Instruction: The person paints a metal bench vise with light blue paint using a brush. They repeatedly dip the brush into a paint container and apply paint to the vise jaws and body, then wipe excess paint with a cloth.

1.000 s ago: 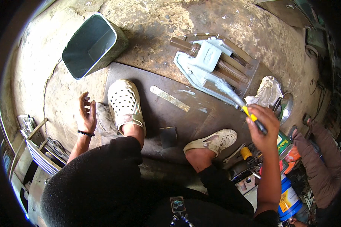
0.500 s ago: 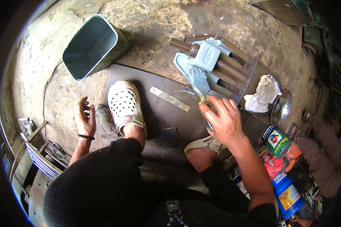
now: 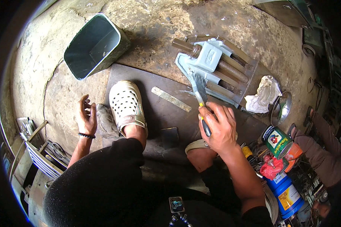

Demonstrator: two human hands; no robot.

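Note:
My right hand (image 3: 218,126) is closed round the black and yellow handle of a paintbrush (image 3: 198,87), whose bristles carry pale blue-grey paint. The bristles are against or just over the near side of a machine vise (image 3: 212,56). Pale blue-grey paint covers the vise's jaw end, while its screw and bars are bare brown metal. My left hand (image 3: 87,115) hangs free beside my left shoe, fingers loosely curled and apart, holding nothing. A flat metal strip (image 3: 171,99) lies on the dark metal sheet (image 3: 155,113) between my shoe and the brush.
A dark green open bin (image 3: 119,47) stands at the far left. Right of the vise are a crumpled white cloth (image 3: 264,92) and a metal bowl (image 3: 282,108). A green can (image 3: 277,142), a blue container (image 3: 288,196) and another person's leg (image 3: 318,151) are at the right. A striped tray (image 3: 41,160) sits left.
My right hand has drawn the paintbrush slightly toward me and left, turning the brush more upright in view. The left hand has hardly moved.

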